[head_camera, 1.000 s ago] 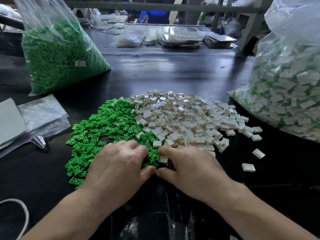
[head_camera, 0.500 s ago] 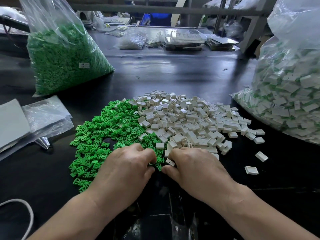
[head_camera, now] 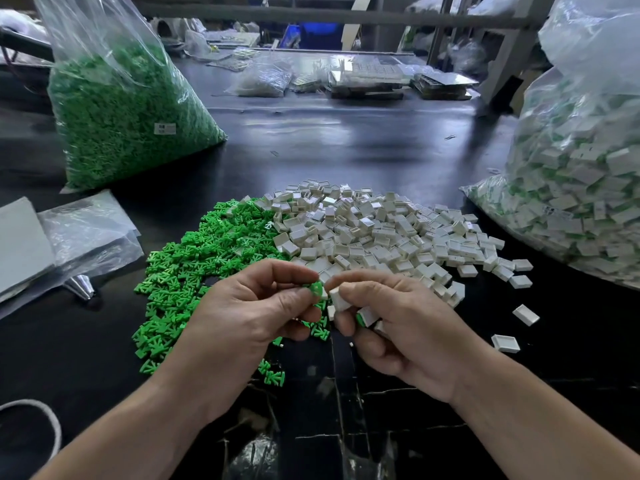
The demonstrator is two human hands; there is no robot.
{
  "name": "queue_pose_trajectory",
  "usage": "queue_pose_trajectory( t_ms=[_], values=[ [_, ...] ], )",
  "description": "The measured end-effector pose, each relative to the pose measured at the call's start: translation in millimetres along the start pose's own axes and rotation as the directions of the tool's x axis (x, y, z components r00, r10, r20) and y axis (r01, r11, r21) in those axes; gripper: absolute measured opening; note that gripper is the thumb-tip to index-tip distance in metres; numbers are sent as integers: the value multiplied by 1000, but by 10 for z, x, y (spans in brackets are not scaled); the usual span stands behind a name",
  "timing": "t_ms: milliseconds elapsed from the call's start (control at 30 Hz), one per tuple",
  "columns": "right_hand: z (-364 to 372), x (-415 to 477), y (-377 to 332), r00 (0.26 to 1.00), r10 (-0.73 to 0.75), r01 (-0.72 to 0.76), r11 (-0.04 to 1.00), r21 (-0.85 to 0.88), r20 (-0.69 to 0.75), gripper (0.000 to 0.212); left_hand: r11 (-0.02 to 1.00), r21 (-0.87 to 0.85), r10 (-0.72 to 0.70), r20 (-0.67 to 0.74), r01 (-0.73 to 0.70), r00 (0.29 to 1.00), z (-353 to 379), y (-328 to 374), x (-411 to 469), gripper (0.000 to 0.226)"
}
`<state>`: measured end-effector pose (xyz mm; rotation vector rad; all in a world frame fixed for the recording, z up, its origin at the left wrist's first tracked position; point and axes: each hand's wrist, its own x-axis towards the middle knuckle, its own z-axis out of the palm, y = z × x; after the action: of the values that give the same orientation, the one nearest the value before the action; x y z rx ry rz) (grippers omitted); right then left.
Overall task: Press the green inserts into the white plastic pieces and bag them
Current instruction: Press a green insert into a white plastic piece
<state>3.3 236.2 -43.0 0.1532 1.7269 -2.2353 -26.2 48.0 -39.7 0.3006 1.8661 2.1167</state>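
Observation:
My left hand (head_camera: pixel 249 313) pinches a green insert (head_camera: pixel 316 289) between thumb and forefinger, lifted just above the table. My right hand (head_camera: pixel 401 323) pinches a white plastic piece (head_camera: pixel 338 296) right beside it and also holds another white piece with a green insert (head_camera: pixel 366 317) under its curled fingers. Behind the hands lie a loose pile of green inserts (head_camera: pixel 194 268) on the left and a pile of white pieces (head_camera: pixel 374 230) on the right. A big clear bag of assembled white-and-green pieces (head_camera: pixel 581 188) stands at the right.
A large clear bag of green inserts (head_camera: pixel 121 116) stands at the back left. Flat empty plastic bags (head_camera: pixel 83 233) and a grey sheet (head_camera: pixel 20 244) lie at the left. A few stray white pieces (head_camera: pixel 525 314) lie to the right. White cord (head_camera: pixel 41 414) curls at the lower left.
Both hands have lifted off the piles toward me. The left now pinches a green insert and the right a white piece, brought close together.

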Motion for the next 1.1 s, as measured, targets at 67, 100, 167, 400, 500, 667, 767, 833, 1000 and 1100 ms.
queue_pose_trajectory(
  t_ms=[67, 100, 167, 400, 500, 667, 767, 833, 1000, 1100],
  values=[
    [-6, 0, 0, 1000, 16, -18, 995, 96, 24, 22, 1000, -14, -6, 6, 6, 1000, 6, -2, -2, 26],
    [-12, 2, -3, 999, 21, -25, 989, 147, 34, 24, 1000, -17, -5, 6, 5, 1000, 10, -4, -3, 27],
    [-24, 7, -1, 999, 22, -30, 975, 219, 41, 22, 1000, -19, -4, 4, 4, 1000, 18, -6, -11, 29],
    [-50, 26, 9, 999, 23, -38, 940, 339, 48, 32, 999, -51, 17, 0, -17, 1000, 55, -8, -32, 24],
    [-48, 21, 10, 997, -1, -23, 951, 309, 75, 17, 998, -34, 54, -1, -54, 999, 49, -13, -32, 29],
    [-1, -3, 49, 996, -67, 57, 987, 149, 60, 15, 984, 124, 135, -31, -130, 990, 78, -32, -63, 20],
    [23, -24, 53, 995, -92, 87, 991, 106, 41, 14, 953, 237, 206, -59, -187, 977, 94, -27, -77, 13],
    [25, -29, 26, 994, -96, 92, 992, 89, 47, 13, 923, 326, 245, -89, -204, 966, 82, -20, -73, 12],
    [35, -37, 32, 989, -148, 148, 988, -32, 16, 10, 973, 155, 186, -85, -171, 979, 49, 16, -72, 10],
    [46, -56, 52, 976, -216, 211, 951, -225, 3, 6, 986, 55, 161, -46, -158, 986, 59, 20, -69, 4]
  ],
)
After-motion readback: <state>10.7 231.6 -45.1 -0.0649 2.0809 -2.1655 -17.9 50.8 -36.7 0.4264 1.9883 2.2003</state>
